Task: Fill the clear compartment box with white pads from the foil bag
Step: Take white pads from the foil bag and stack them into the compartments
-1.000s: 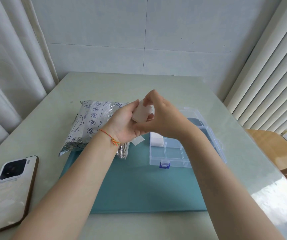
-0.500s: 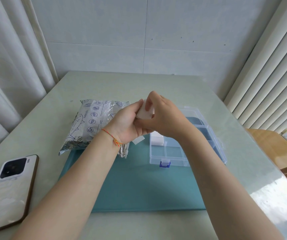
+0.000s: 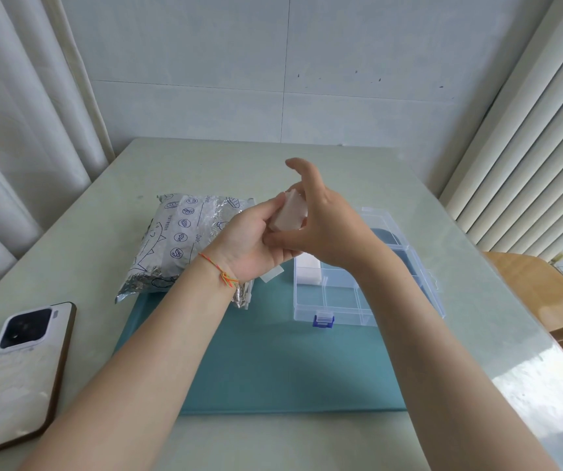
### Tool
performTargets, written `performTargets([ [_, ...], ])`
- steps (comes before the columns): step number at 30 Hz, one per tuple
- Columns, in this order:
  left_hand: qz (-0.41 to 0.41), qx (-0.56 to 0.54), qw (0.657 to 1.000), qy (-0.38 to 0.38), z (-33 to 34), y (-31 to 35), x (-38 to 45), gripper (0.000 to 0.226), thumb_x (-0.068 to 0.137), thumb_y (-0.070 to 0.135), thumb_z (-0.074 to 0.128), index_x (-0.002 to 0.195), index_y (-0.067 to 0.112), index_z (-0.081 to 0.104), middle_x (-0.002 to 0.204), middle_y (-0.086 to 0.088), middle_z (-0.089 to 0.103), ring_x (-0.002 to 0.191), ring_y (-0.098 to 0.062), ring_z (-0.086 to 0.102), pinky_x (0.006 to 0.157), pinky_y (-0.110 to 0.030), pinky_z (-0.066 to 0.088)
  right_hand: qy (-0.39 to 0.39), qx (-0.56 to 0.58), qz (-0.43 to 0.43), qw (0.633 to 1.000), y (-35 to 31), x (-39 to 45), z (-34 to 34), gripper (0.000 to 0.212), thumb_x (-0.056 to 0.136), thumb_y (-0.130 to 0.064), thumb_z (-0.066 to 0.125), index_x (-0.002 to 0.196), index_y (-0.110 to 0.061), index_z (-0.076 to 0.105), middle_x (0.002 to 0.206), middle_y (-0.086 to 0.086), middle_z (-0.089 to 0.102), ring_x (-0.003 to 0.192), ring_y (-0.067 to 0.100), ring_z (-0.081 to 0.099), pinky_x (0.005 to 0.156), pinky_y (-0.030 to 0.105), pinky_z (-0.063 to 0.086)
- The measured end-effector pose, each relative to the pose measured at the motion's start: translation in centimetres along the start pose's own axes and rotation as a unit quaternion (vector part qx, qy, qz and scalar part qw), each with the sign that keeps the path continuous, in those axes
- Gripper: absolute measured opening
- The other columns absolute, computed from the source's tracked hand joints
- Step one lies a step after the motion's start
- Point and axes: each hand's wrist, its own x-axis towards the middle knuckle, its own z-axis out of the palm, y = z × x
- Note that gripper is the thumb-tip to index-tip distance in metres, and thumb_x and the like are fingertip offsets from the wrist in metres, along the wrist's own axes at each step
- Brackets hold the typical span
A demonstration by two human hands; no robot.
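Both forearms reach toward 12 o'clock and the hands meet; the left hand (image 3: 256,239) has fingers curled, and the right hand (image 3: 327,226) lifts its index finger.
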Motion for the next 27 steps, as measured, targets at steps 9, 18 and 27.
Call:
performTargets([
  [9, -0.014, 0.045, 0.999, -0.002, -0.2, -0.1, 0.0, 0.035, 0.103, 0.037, 0.032, 0.104, 0.02, 0.062, 0.091, -0.002, 0.061, 0.084, -0.017, 0.054, 0.081, -0.034, 0.04, -0.064, -0.016, 0.018, 0.998, -0.9, -0.2, -0.6, 0.093, 0.077, -0.02, 0.077, 0.15, -0.021, 0.018, 0.082, -0.011, 0.052, 0.068, 0.003, 0.05, 0.061, 0.018, 0.041],
  [18, 0.0, 0.153, 0.986, -0.069, -0.2, 0.2, -0.6, 0.017, 0.095, 0.027, 0.052, 0.094, 0.018, 0.066, 0.081, 0.001, 0.06, 0.073, -0.015, 0.053, 0.067, -0.03, 0.043, -0.042, -0.013, -0.003, 0.999, 0.1, 0.0, -0.3, 0.089, 0.077, -0.024, 0.075, 0.148, -0.02, 0.021, 0.092, 0.0, 0.063, 0.081, 0.018, 0.059, 0.073, 0.03, 0.049],
  [27, 0.038, 0.292, 0.955, -0.039, 0.1, 0.7, -1.7, 0.035, 0.071, -0.006, 0.04, 0.101, 0.001, 0.055, 0.074, -0.011, 0.057, 0.06, -0.016, 0.043, 0.049, -0.022, 0.03, -0.131, 0.128, 0.057, 0.981, 1.8, -0.5, -4.0, 0.032, 0.088, -0.019, 0.07, 0.119, -0.015, 0.064, 0.116, -0.005, 0.068, 0.112, 0.006, 0.061, 0.104, 0.033, 0.045],
])
